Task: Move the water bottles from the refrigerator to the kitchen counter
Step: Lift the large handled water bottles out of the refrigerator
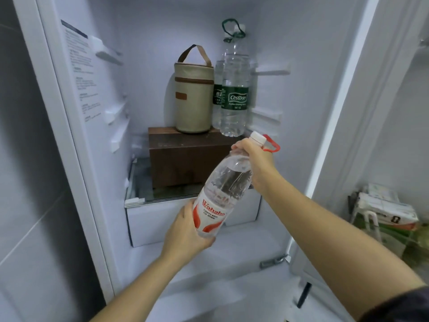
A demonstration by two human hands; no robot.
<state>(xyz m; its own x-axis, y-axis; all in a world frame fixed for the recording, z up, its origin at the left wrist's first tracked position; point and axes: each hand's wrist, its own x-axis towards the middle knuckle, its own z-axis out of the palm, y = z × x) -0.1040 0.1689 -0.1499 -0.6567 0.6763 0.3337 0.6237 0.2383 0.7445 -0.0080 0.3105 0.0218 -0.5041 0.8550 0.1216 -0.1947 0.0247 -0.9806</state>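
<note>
Three water bottles in view. One, the red-label bottle (221, 189), is held in mid-air in front of the open fridge (148, 31), tilted, w/ its white cap (257, 137) up-right and its base down-left. R hand (253, 159) grips the neck just under the cap; a red carry loop (273, 144) sticks out past it. L hand (185, 231) holds the lower end, thumb on the label, fingers curled under the base. So both hands are clamped on the same bottle, one at each end.

The other 2 stand upright at the back of the fridge: a front green-label bottle (234, 98) w/ a green loop at its cap, and a 2nd green-label bottle (217, 96) just behind-left, mostly hidden. Both sit on a brown box (185, 159), next to a beige zip bag (193, 98) w/ a brown handle. The box rests on a glass shelf (144, 182), w/ a white drawer (148, 224) below. At far right, stacked cartons (385, 208), blurred.
</note>
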